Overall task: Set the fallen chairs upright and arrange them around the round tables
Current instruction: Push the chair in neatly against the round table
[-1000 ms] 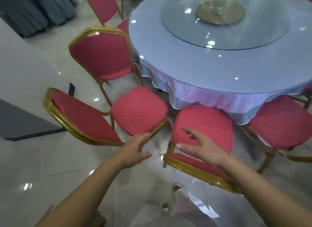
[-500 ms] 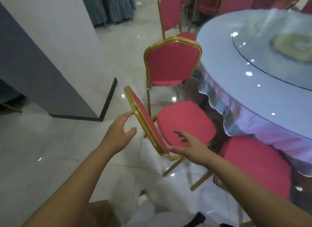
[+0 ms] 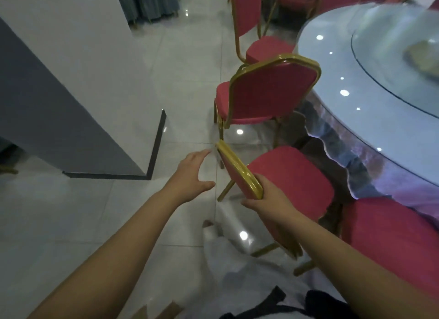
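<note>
A view from a head-worn camera looked down along two bare forearms at red-cushioned banquet chairs with gold metal frames, set beside a round bench covered in a pale blue cloth.

The right hand held the nearest chair by the top edge of its backrest, its fingers curled round the gold frame and the thumb under it. The backrest appeared edge-on, slanting away from the camera. The chair's red seat faced the bench and lay just beside the scalloped cloth skirt.

The left hand was held open with nothing in it, its fingers spread and reaching toward the far upper corner of the same backrest. The fingertips were blurred, so whether they touched the frame could not be told.

A second chair stood upright just beyond the nearest one, its back toward the camera and close to the bench edge. A third chair stood farther along the bench, and another red seat showed at the lower right, partly under the cloth.

A glass turntable lay on the bench. A grey and white pillar rose at the left from the glossy tiled floor.
</note>
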`<action>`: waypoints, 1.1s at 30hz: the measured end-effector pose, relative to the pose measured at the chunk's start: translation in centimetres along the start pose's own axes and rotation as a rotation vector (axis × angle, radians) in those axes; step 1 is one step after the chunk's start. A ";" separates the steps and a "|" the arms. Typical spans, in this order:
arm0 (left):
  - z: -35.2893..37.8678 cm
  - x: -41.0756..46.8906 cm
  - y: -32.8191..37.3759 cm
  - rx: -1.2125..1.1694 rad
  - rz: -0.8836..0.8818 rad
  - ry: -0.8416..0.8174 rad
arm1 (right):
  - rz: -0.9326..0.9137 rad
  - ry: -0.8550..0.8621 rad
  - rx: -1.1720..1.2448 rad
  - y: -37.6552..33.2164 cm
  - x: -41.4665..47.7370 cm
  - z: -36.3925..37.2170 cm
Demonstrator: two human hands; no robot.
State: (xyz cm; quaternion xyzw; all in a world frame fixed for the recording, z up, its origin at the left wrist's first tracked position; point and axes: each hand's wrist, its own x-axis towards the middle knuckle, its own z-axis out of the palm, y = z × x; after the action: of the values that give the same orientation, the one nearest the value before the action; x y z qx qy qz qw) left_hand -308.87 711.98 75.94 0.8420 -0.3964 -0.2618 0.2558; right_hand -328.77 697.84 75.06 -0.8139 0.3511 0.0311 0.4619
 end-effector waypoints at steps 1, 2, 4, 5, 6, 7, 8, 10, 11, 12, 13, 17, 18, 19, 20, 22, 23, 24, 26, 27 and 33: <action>-0.6 1.8 -0.4 0.025 0.019 -0.019 | -0.001 0.003 -0.003 -0.6 1.3 0.0; -1.1 3.7 -0.6 0.056 0.042 -0.037 | -0.012 0.007 -0.001 -1.1 2.5 -0.2; -2.2 7.4 -0.9 0.157 0.096 -0.075 | -0.019 -0.011 0.021 -1.8 4.1 -0.5; -2.5 9.2 -1.0 0.235 0.126 -0.108 | -0.008 -0.026 0.041 -2.0 4.4 -0.6; -2.7 10.7 -1.1 0.316 0.159 -0.150 | 0.001 -0.036 0.062 -2.0 4.4 -0.5; -2.9 12.1 -1.2 0.386 0.195 -0.196 | 0.003 -0.038 0.080 -2.1 4.3 -0.4; -3.1 13.4 -1.2 0.451 0.241 -0.238 | 0.002 -0.036 0.092 -2.3 4.3 -0.3; -3.4 15.8 -1.1 0.544 0.357 -0.324 | 0.021 -0.025 0.105 -2.6 4.7 -0.4; -3.5 16.6 -1.0 0.562 0.401 -0.366 | 0.032 -0.025 0.109 -2.8 4.7 -0.4; -3.6 17.2 -0.8 0.555 0.435 -0.397 | 0.037 -0.027 0.107 -2.9 4.6 -0.3; -3.5 17.8 -0.6 0.535 0.460 -0.420 | 0.036 -0.021 0.095 -2.9 4.5 -0.2; -2.7 19.6 0.0 0.513 0.553 -0.499 | 0.099 0.062 0.015 -3.2 4.4 0.1; -2.4 19.7 0.1 0.522 0.576 -0.539 | 0.145 0.099 -0.029 -3.1 4.3 0.3; -2.0 19.8 0.2 0.535 0.596 -0.578 | 0.203 0.147 -0.081 -3.0 4.0 0.6; -1.8 19.7 0.1 0.537 0.617 -0.598 | 0.267 0.214 -0.123 -2.8 3.5 1.1; -1.6 19.8 -0.4 0.512 0.644 -0.600 | 0.422 0.428 -0.142 -3.0 2.3 2.8; -1.5 19.8 -0.6 0.489 0.653 -0.598 | 0.513 0.565 -0.156 -3.2 1.8 4.0; -1.5 19.8 -0.9 0.470 0.664 -0.600 | 0.597 0.701 -0.183 -3.5 1.3 5.5; -1.6 19.7 -1.1 0.477 0.701 -0.587 | 0.708 0.902 -0.189 -3.9 0.7 8.3; -1.8 19.4 -1.3 0.494 0.730 -0.573 | 0.750 0.952 -0.166 -4.0 0.4 9.5; -3.6 16.8 -7.1 0.528 0.891 -0.519 | 0.854 0.951 -0.111 -4.7 -2.4 13.8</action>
State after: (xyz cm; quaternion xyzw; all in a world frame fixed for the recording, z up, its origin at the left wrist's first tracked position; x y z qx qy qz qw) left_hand -293.57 703.25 70.02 0.5374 -0.8142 -0.2191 0.0168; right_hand -324.00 711.33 71.49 -0.5501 0.8087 -0.1341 0.1596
